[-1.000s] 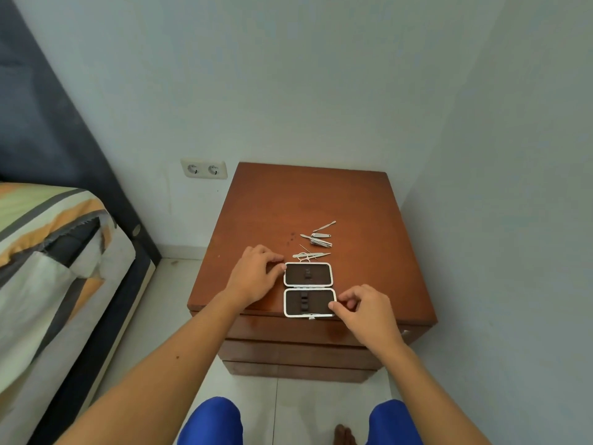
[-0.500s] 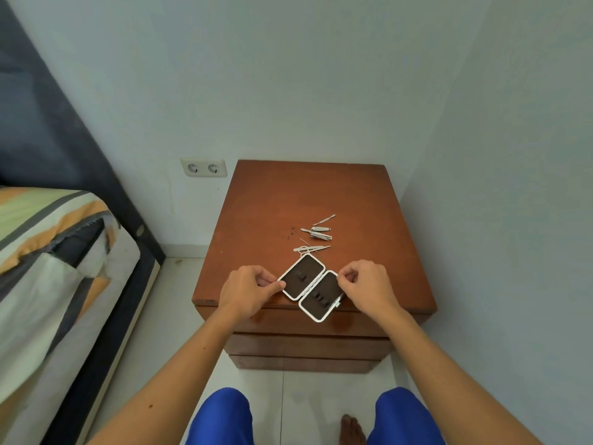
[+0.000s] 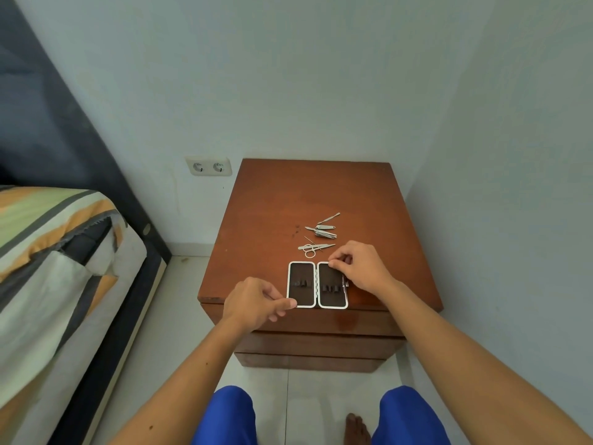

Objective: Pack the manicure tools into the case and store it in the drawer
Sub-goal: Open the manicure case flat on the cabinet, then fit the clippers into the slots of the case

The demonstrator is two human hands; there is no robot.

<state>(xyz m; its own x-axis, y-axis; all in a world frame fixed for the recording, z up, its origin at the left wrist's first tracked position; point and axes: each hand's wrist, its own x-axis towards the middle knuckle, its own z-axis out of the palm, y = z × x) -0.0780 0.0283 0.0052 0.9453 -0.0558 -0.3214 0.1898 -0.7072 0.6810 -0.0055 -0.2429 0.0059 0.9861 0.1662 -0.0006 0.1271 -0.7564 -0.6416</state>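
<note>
The manicure case (image 3: 317, 284) lies open flat near the front edge of the brown nightstand (image 3: 266, 226), its two dark halves side by side with silver rims. My left hand (image 3: 256, 301) pinches the near left corner of the left half. My right hand (image 3: 361, 266) pinches the far right corner of the right half. Behind the case lie the loose metal tools: small scissors (image 3: 310, 250), a nail clipper (image 3: 324, 233) and a thin file (image 3: 330, 217).
The nightstand stands in a room corner, with a wall close on its right and drawer fronts (image 3: 317, 345) below its top, all shut. A bed with a striped cover (image 3: 57, 252) is at the left. A double wall socket (image 3: 208, 167) sits behind.
Both hands have turned the open case from lying front-to-back, through a diagonal, to lying with its halves side by side. The loose tools have stayed where they were.
</note>
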